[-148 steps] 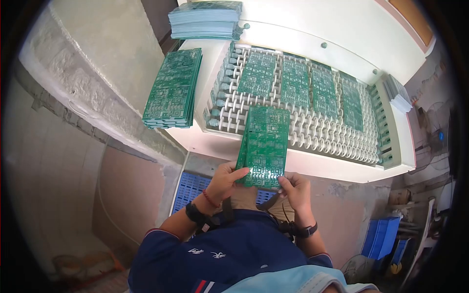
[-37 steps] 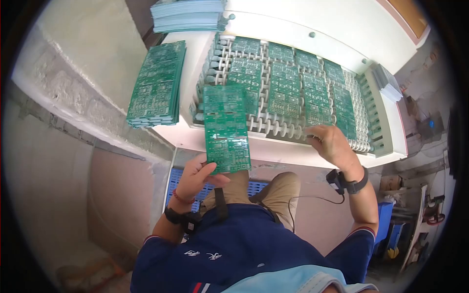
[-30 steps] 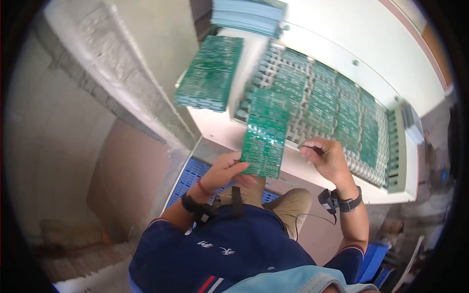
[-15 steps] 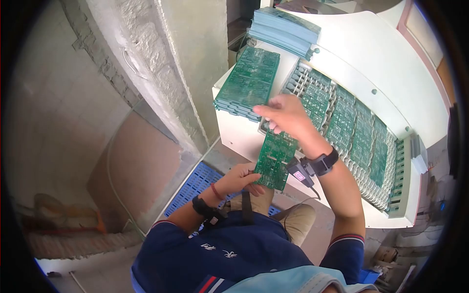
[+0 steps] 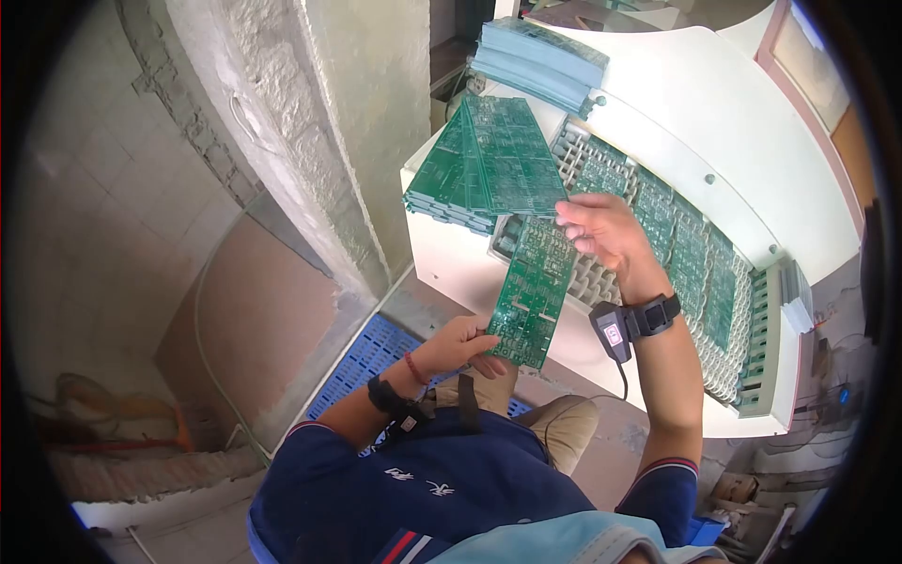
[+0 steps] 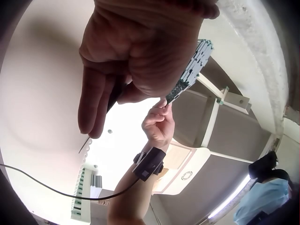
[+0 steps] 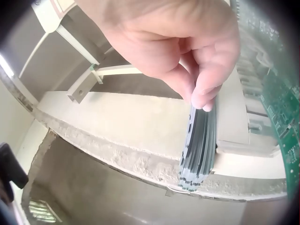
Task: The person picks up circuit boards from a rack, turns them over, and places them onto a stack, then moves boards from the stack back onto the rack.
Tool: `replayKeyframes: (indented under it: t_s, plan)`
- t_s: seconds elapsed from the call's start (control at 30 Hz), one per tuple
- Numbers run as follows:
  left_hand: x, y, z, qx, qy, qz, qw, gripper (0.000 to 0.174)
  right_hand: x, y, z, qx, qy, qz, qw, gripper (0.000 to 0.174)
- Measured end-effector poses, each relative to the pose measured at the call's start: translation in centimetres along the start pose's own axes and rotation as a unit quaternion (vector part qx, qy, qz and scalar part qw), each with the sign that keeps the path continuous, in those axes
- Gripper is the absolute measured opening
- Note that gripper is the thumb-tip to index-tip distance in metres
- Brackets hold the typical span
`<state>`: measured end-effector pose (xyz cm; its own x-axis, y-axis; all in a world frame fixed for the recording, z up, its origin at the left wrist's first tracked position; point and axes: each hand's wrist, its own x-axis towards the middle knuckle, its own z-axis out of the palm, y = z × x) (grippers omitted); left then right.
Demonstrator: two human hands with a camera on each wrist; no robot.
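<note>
My left hand (image 5: 474, 346) grips the near end of a long green circuit board (image 5: 531, 287), held out over my lap and tilted toward the machine. My right hand (image 5: 573, 216) pinches the corner of a bunch of green boards (image 5: 503, 150), fanned up off the stack (image 5: 434, 188) on the machine's left ledge. In the right wrist view the fingers (image 7: 202, 79) pinch that bunch (image 7: 199, 140) edge-on. The left wrist view shows my left palm (image 6: 136, 56) round a board's edge (image 6: 190, 70), with the right hand (image 6: 159, 123) beyond.
A white roller conveyor (image 5: 601, 282) carries rows of green boards (image 5: 681, 249). Blue-grey sheets (image 5: 540, 56) are piled at its far left corner. A rough concrete pillar (image 5: 310, 113) stands close on the left, and a blue crate (image 5: 366, 362) lies below my knees.
My right hand left the conveyor's front, crossed to the stack on the left ledge and lifted a bunch of boards by the corner. The left hand kept its board. The view swung left.
</note>
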<state>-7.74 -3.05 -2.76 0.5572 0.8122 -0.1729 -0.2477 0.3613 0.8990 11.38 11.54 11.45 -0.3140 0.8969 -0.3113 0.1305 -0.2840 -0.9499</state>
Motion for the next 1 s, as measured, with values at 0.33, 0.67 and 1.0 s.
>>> replayKeyframes:
  t_s: [0.33, 0.67, 1.0]
  plan:
    - [0.1, 0.8, 0.6, 0.008, -0.007, -0.024, 1.0, 0.029, -5.7, 4.9, -5.0, 0.214, 0.063, -0.039, 0.974, 0.024]
    - [3.2, 0.3, 0.7, -0.012, -0.006, -0.034, 0.999, 0.03, -20.0, 21.4, -6.9, 0.293, 0.317, -0.088, 0.898, 0.012]
    - [6.3, 1.8, -0.3, -0.064, 0.017, -0.032, 0.997, 0.029, -17.0, 20.1, -6.4, 0.295, 0.344, -0.082, 0.888, 0.017]
